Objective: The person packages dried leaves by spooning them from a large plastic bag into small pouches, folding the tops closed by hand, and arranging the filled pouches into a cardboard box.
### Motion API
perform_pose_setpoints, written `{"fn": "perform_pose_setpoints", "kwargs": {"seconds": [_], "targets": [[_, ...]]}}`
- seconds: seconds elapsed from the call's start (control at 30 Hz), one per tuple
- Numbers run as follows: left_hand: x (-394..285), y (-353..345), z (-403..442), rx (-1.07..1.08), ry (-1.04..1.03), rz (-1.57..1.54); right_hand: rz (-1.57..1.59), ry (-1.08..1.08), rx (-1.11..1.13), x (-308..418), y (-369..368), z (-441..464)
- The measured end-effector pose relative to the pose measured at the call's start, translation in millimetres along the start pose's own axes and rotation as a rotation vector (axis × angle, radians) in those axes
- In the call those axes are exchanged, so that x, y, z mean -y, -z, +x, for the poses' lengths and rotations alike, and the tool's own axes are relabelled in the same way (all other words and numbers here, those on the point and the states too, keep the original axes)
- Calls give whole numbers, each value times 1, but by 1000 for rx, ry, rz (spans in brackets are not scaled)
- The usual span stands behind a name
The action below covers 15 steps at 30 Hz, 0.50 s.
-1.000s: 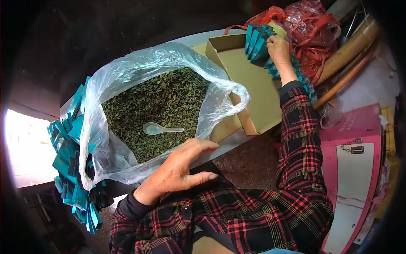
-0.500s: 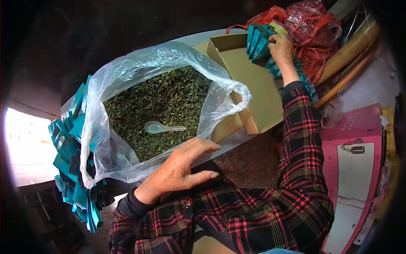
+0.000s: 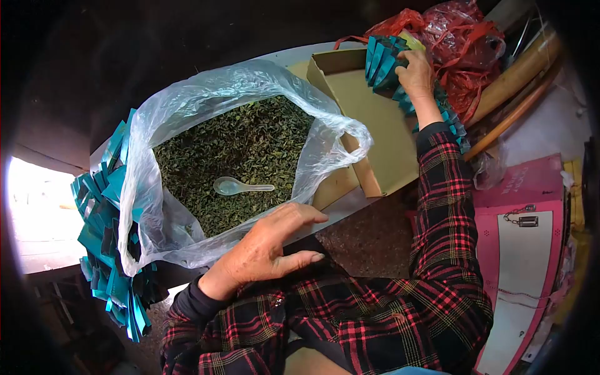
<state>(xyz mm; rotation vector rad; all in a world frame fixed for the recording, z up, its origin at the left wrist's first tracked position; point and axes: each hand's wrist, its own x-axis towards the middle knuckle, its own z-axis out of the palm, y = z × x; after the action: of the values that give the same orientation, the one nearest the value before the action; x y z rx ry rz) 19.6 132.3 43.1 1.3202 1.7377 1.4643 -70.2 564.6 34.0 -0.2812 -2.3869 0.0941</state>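
Observation:
A clear plastic bag (image 3: 212,84) lies wide open in front of me, full of dried green leaves (image 3: 250,147). A clear spoon (image 3: 242,186) rests on the leaves. My left hand (image 3: 262,247) is at the bag's near edge, thumb and fingers apart, holding nothing. Stretched out to the far right, my right hand (image 3: 417,78) has its fingers curled at a row of teal packets (image 3: 382,62). Thumb and forefinger seem to pinch one packet's edge, though the fingertips are partly hidden. The packets lie along the far right side of a shallow cardboard box (image 3: 381,125).
More teal packets (image 3: 103,219) are heaped left of the bag, spilling over the table edge. Red plastic bags (image 3: 462,44) lie beyond the box, beside bamboo poles (image 3: 512,81). A pink and white cabinet (image 3: 522,250) stands at right.
My right hand's fingers have shifted slightly at the teal packets, with thumb and forefinger a little further apart. My left hand stays in place.

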Motion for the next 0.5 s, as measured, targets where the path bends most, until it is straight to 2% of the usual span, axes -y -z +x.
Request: {"fn": "perform_pose_setpoints", "kwargs": {"seconds": [0.2,0.3,0.37,0.43,0.5], "targets": [[-1,0,-1,-5,-6,4,12,-38,-7,8,6,-1],[-6,-1,-3,-20,-29,6,-33,-6,-51,12,12,1],[-14,1,-6,-35,-49,13,22,31,-156,21,20,3],[-30,6,-10,-144,-82,41,9,105,-229,42,37,7],[-50,15,-15,-279,-244,174,249,166,-302,73,63,9]]}}
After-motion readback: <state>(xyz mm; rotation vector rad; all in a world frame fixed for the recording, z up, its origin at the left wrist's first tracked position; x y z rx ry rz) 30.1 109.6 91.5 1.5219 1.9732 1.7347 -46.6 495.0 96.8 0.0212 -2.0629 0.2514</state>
